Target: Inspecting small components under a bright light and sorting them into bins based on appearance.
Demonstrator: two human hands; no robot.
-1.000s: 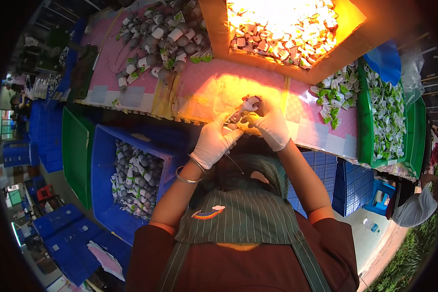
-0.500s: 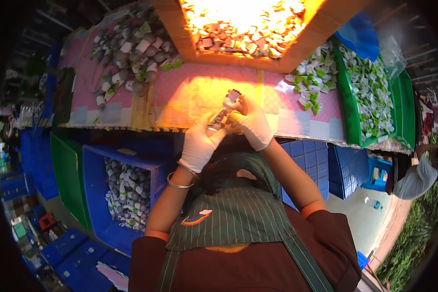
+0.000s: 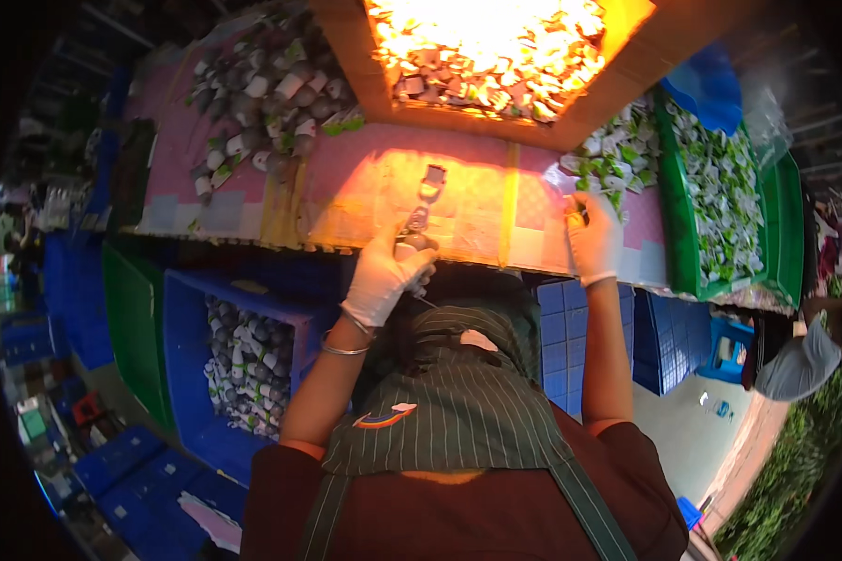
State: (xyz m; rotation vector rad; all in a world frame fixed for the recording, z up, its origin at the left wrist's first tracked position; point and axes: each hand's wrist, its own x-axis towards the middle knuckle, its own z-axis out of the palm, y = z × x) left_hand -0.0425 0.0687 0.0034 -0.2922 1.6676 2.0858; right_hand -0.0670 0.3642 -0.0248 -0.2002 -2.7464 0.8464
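Note:
My left hand (image 3: 384, 276), in a white glove, is closed around a small grey piece with a rounded end (image 3: 410, 245) at the table's front edge. A small pale tag-like piece (image 3: 433, 178) shows just beyond its fingertips; I cannot tell if the two are joined. Off to the right, my gloved right hand (image 3: 594, 245) has its fingers pinched together beside a pile of small clear packets with green parts (image 3: 616, 154). Something yellow and dark (image 3: 577, 217) shows at those fingertips, too small to name.
A brightly lit cardboard box (image 3: 477, 117) of small pieces stands at the back. Grey round pieces with white labels (image 3: 271, 93) are heaped at left. A green crate (image 3: 688, 224) of packets stands at right. Below the table are a blue crate (image 3: 182, 374) and a green crate (image 3: 136, 327).
My right hand has moved away from the left hand, to the right, next to the packet pile. My left hand stays nearly in place, still holding the grey piece.

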